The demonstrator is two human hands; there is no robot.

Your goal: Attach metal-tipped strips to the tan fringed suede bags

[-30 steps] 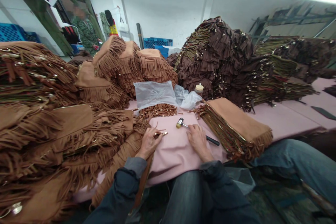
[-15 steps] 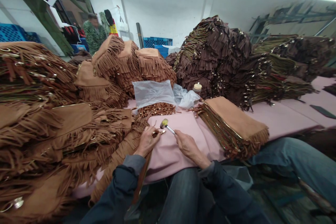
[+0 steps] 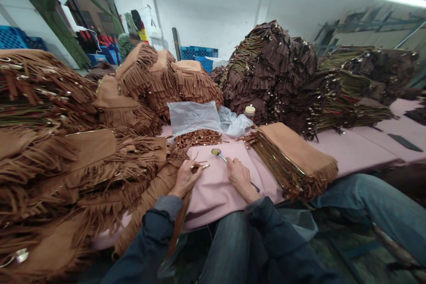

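Note:
My left hand (image 3: 187, 176) pinches a small piece with a shiny metal end, which looks like a zipper pull (image 3: 205, 166), just above the pink cloth (image 3: 213, 197). A brown strip with a gold edge (image 3: 181, 222) hangs below that hand toward my lap. My right hand (image 3: 238, 177) is closed round a small hammer (image 3: 215, 152) with a yellowish head and a metal shaft; the dark handle end sticks out below the palm. The hammer head is beyond the metal end, apart from it. Several loose brown leather pulls (image 3: 199, 137) lie past my hands.
Brown fringed bags (image 3: 89, 146) are piled at left. A stack of tan fringed pouches (image 3: 296, 146) stands to the right. Dark brown fringed pieces (image 3: 273, 66) rise behind, beside a lidded jar (image 3: 249, 111) and clear plastic bags (image 3: 193, 117). A person (image 3: 124, 46) is partly hidden at the back.
My right hand has moved slightly right with the hammer, and its head has shifted right, away from the metal end. My left hand stays nearly still. The person behind has moved right and lower.

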